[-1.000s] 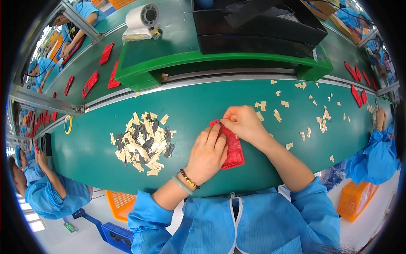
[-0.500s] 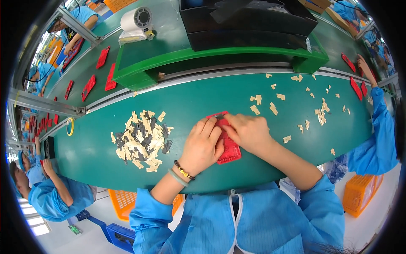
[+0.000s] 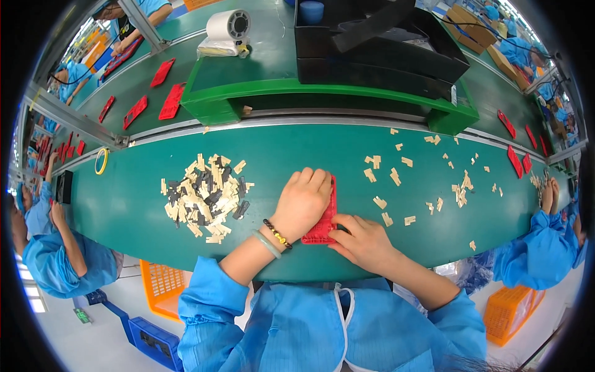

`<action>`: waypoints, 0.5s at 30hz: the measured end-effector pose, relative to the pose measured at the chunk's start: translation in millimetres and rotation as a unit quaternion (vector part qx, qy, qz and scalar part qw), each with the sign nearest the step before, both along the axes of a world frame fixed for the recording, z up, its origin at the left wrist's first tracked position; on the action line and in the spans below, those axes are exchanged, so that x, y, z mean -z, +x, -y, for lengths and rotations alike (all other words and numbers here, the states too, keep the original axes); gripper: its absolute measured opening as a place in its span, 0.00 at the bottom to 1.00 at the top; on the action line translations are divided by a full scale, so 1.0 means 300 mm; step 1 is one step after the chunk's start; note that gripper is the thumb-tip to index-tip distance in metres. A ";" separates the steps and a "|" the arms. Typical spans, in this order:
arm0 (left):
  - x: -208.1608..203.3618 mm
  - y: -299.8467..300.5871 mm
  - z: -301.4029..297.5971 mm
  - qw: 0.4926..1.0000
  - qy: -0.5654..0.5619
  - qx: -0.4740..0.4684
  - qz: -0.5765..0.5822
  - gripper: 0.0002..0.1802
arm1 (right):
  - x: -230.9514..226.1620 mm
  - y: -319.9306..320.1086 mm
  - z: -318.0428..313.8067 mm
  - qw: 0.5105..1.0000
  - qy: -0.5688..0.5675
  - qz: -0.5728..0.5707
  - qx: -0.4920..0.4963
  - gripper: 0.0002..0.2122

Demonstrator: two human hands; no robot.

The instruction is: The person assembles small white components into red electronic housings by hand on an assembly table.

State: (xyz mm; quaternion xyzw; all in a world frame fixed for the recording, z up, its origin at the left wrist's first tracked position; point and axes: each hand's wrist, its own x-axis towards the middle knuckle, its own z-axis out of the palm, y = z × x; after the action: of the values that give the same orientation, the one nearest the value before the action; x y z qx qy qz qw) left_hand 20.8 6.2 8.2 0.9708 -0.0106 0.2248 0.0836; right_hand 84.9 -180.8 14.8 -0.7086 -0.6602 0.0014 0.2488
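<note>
A red rectangular plastic casing [image 3: 321, 230] lies on the green tabletop in front of me. My left hand [image 3: 304, 199] covers its upper left part, fingers curled together over it; the fingertips' exact contact is hidden. At the casing's lower right edge, my right hand [image 3: 361, 242] grips with thumb and index finger. To the left sits a heap of small cream and dark grey stepped strips [image 3: 207, 197]. More cream pieces [image 3: 395, 177] are scattered to the right of my hands.
A green raised shelf [image 3: 260, 90] stands behind the worktop, bearing a black bin [image 3: 378, 65] and a white roll [image 3: 229, 25]. Red casings [image 3: 135, 112] lie on the belt beyond. A yellow ring [image 3: 101, 161] is at the left. Co-workers sit at both sides; orange crates [image 3: 511, 315] stand below.
My right hand has moved from the casing's top to its lower right edge. The left hand has shifted up over the casing. Extra cream pieces lie just right of my hands.
</note>
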 end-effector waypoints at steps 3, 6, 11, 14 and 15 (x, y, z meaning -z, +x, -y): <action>-0.006 -0.004 0.009 0.996 0.075 0.015 -0.052 0.15 | -0.006 -0.005 0.004 1.000 -0.005 0.016 -0.001 0.12; -0.005 0.004 0.035 0.990 0.125 0.030 -0.056 0.10 | -0.020 -0.015 0.022 0.999 -0.024 0.035 0.008 0.10; -0.042 0.004 -0.027 0.996 -0.072 -0.037 0.035 0.20 | -0.021 0.064 0.027 0.996 0.083 0.038 -0.014 0.12; -0.128 -0.047 -0.091 0.971 -0.162 -0.121 0.131 0.21 | -0.019 0.165 -0.095 0.987 0.140 0.080 -0.008 0.12; -0.143 -0.057 -0.112 0.969 -0.157 -0.127 0.143 0.19 | -0.003 0.212 -0.178 0.980 0.163 0.117 0.006 0.13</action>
State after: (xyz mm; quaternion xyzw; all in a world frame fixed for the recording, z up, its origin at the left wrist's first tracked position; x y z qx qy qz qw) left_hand 3.6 39.8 51.1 0.8964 0.1360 0.3693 0.2040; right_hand 148.6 -127.3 15.7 -0.6575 -0.6722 -0.1906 0.2819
